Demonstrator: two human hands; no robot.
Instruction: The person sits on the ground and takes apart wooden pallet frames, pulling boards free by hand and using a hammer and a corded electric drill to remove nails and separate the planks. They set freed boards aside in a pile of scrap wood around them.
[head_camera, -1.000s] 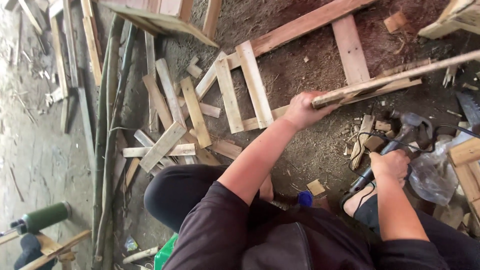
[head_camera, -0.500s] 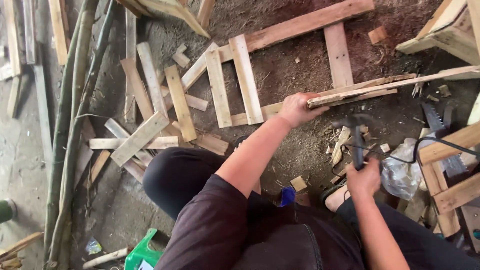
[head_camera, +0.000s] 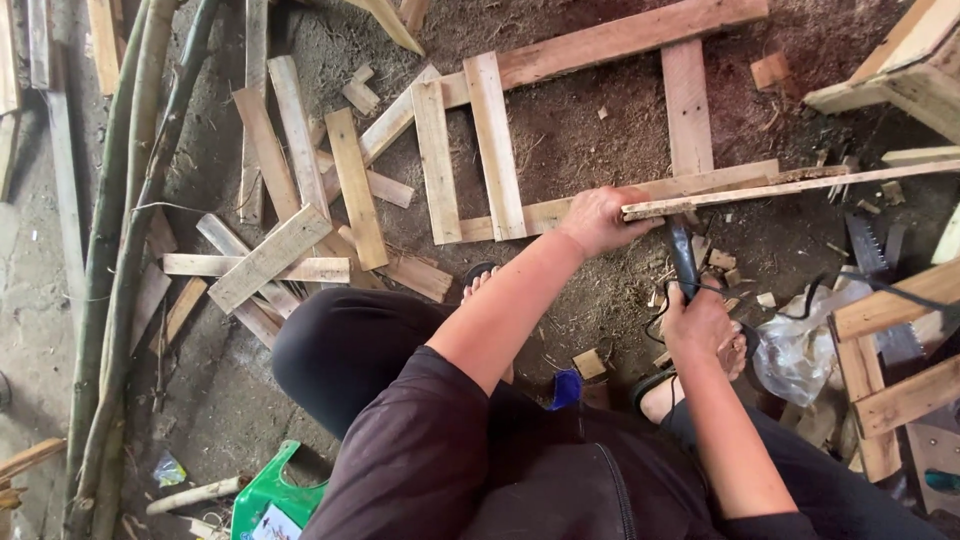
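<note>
Gripping the near end of a long, thin, pale wooden slat (head_camera: 790, 188), left hand (head_camera: 598, 220) closed around it, fingers wrapped over the top edge; slat extending to the right edge of view, lying across the lower rail of a flat frame of nailed pale planks (head_camera: 560, 130) on the dirt floor (head_camera: 600, 110). Right hand (head_camera: 700, 325) closed on the handle of a dark corded power tool (head_camera: 683, 255), nose pointing up toward the slat just beside the left hand; tool type not discernible. Judged light and stiff along its length but liable to flex and split, with rough, splintery edges; best held close to the working point, as now, with the far end supported. Lying further out: small offcut blocks (head_camera: 722, 260) near the tool; clear crumpled plastic bag (head_camera: 800, 340) to the right; loose scrap boards (head_camera: 280, 250) piled to the left; long bamboo poles (head_camera: 120, 250) beyond; green plastic container (head_camera: 270, 495) beside the knee.
</note>
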